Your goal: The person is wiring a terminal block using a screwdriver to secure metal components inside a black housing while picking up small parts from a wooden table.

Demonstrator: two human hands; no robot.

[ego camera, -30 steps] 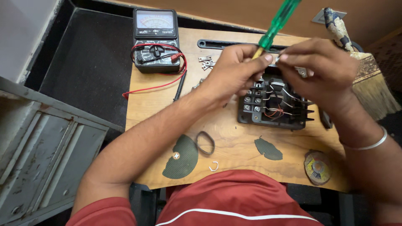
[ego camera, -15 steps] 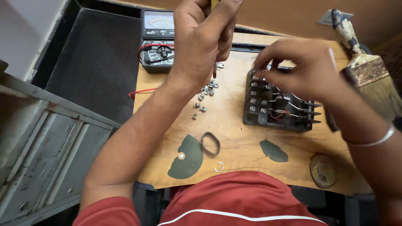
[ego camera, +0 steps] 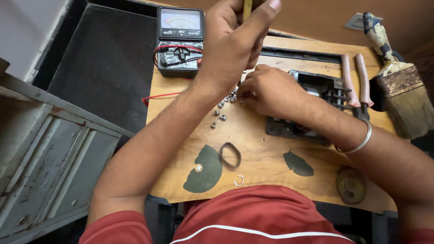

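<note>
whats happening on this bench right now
A person sits at a small wooden board. The left hand is raised, gripping a yellowish tool handle. The right hand reaches into a scatter of small screws beside a black electrical part. A meter, pliers and a paintbrush lie around.

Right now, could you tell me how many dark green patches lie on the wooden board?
2. The larger half-round patch lies near the board's front edge, beside the black rubber ring. The smaller patch lies further right, in front of the black terminal block. None seems hidden.
</note>
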